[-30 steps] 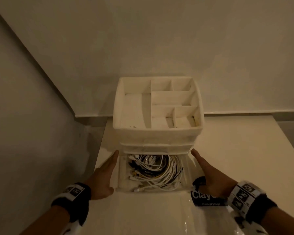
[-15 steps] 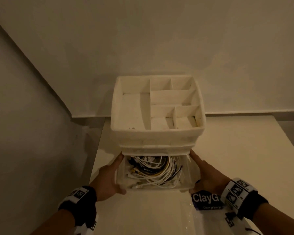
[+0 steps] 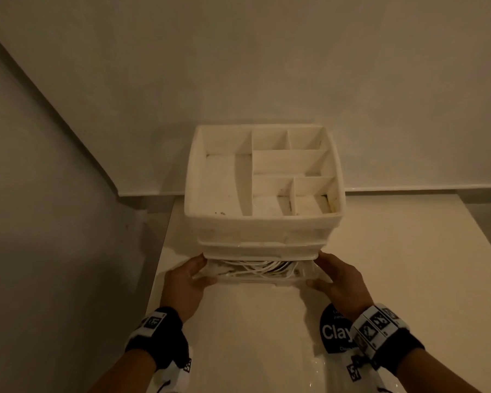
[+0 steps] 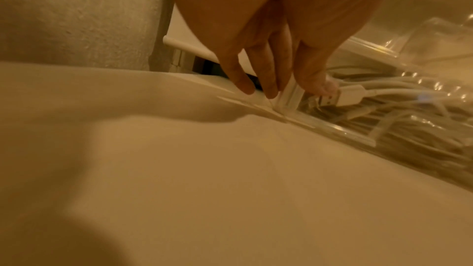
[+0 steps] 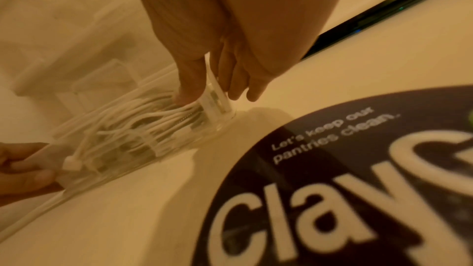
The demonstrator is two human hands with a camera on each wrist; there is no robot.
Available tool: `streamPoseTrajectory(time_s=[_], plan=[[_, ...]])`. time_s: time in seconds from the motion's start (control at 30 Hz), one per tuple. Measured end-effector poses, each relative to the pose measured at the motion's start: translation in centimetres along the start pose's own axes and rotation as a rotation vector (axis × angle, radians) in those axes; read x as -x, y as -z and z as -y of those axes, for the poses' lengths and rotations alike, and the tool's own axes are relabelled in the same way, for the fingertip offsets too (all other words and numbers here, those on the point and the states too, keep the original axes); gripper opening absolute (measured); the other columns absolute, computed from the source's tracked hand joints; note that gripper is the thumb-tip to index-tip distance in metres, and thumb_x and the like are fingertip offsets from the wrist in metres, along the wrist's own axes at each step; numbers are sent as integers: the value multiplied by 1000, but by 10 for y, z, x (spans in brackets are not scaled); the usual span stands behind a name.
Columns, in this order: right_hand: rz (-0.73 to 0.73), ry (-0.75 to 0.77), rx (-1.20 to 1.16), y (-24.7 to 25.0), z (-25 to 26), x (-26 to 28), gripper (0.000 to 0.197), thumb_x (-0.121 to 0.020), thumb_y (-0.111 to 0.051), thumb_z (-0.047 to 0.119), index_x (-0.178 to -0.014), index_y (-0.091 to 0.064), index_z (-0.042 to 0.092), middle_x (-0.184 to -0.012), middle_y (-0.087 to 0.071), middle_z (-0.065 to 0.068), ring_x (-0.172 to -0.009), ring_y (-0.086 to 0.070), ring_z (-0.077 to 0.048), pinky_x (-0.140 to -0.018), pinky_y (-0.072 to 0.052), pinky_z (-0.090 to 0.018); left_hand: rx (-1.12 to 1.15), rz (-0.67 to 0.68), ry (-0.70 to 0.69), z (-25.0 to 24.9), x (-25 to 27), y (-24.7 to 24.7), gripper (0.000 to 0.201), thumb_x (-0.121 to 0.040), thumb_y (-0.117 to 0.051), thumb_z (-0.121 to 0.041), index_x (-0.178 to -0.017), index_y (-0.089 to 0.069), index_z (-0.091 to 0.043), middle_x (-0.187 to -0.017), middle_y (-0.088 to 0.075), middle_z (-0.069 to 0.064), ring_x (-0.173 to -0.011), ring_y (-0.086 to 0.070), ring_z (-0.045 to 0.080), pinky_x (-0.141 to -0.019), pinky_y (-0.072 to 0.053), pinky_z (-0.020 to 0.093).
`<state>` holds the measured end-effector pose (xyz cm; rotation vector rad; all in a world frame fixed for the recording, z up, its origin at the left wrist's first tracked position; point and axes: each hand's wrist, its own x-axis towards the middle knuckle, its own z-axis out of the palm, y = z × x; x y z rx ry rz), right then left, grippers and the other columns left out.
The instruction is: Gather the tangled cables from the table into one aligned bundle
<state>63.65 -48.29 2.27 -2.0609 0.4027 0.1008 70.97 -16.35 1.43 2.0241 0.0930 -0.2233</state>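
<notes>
Below my view a white table (image 3: 380,265), white drawer unit (image 3: 264,222) just beyond my grip, clear drawer (image 3: 255,276) pinched at its corners between my left hand (image 3: 186,282) and right hand (image 3: 342,282), cables (image 3: 255,269) inside between my thumbs, seemingly mostly white, black sticker (image 5: 358,179) beside my right wrist.

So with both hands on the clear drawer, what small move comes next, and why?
Probably a straight push inward. The left hand and right hand each pinch a front corner of the clear plastic drawer, which holds the white cables and sticks only partly out of the white plastic organiser.
</notes>
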Motion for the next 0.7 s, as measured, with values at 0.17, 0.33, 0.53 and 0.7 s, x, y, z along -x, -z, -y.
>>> streamPoseTrajectory(time_s=[0.17, 0.33, 0.53, 0.7], plan=[[-160, -75, -29, -11, 11, -2, 38, -77, -80, 14, -112, -68, 25, -100, -71, 12, -95, -63, -1, -94, -44, -21, 0, -104, -66, -7, -5, -9, 35, -78, -75, -1, -80, -66, -34, -82, -71, -12, -79, -69, 5, -73, -47, 6], [-258, -118, 2, -17, 17, 1, 21, -83, -74, 22, -104, -72, 22, -96, -75, 5, -92, -65, -10, -89, -42, -20, 13, -167, -39, -13, -5, -16, 20, -78, -75, -2, -73, -67, -19, -74, -70, -6, -67, -63, -1, -67, -46, 9], [-228, -145, 98, -19, 24, 1, 19, -88, -69, 27, -105, -71, 19, -102, -75, -4, -100, -68, -25, -92, -50, -31, -5, -133, 26, -20, -5, -17, 19, -83, -73, -10, -74, -62, -24, -73, -65, -10, -72, -61, 9, -59, -39, 8], [-52, -129, 39, -19, 23, 29, 66, -89, -66, 18, -146, -34, 28, -132, -62, -1, -119, -61, -14, -94, -43, -14, 302, -93, 279, -26, 12, -16, 30, -92, -53, 8, -120, -58, -2, -116, -57, 16, -104, -53, 30, -68, -48, 26]])
